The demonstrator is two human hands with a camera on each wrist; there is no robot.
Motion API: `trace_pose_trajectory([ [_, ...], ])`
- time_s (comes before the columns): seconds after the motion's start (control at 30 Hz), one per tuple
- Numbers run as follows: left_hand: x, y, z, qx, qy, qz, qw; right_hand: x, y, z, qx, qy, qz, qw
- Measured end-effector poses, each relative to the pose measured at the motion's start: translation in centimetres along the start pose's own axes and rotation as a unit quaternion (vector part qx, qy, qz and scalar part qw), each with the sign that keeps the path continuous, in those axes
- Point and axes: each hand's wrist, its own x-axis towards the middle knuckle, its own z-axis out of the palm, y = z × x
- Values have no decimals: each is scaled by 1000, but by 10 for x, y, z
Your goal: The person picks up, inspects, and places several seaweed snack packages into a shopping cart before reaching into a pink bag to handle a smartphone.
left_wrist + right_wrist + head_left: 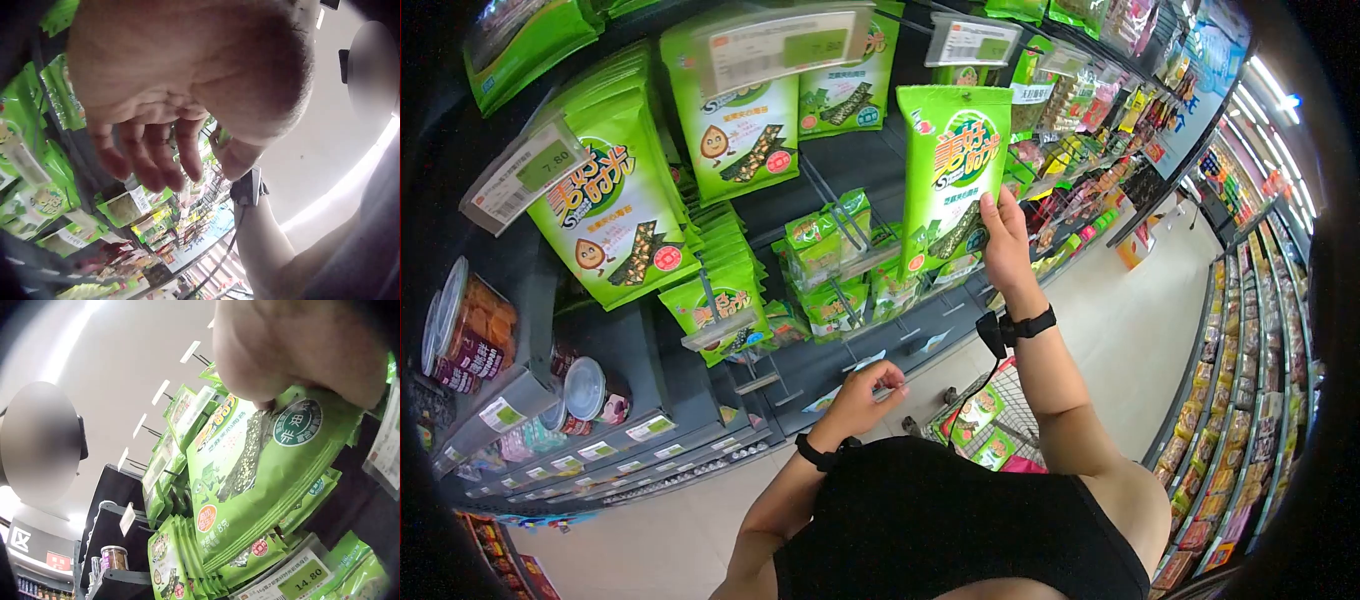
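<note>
A green seaweed snack packet (956, 170) is upright in my right hand (1012, 245), which grips its right edge with the thumb on the front. The right wrist view shows the same packet (250, 469) close up, below the hand (300, 350) that partly covers its top. My left hand (862, 400) is held low in front of the shelf, its fingers loosely bent and nothing in them. In the left wrist view the left hand (187, 81) shows its palm, with the fingers hanging loosely.
Green packets (615, 200) hang on hooks with price tags (525, 175) at the left. Plastic tubs (585, 388) stand on the lower left shelf. A shopping basket (1010, 405) with green packets is beyond my torso. Another shelf (1240, 370) lines the aisle at the right.
</note>
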Motion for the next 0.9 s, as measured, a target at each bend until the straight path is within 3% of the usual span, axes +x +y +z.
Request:
trace_pose_trajectory([
  [0.3,-2,-9,-29,-1,-66,14,998,48,11,28,34,20,-53,998],
  [0.63,-8,-18,-49,1,-102,11,995,54,3,32,-20,85,-117,989],
  [0.9,-10,-28,-58,-4,-110,21,994,61,-4,38,-22,74,-69,995],
])
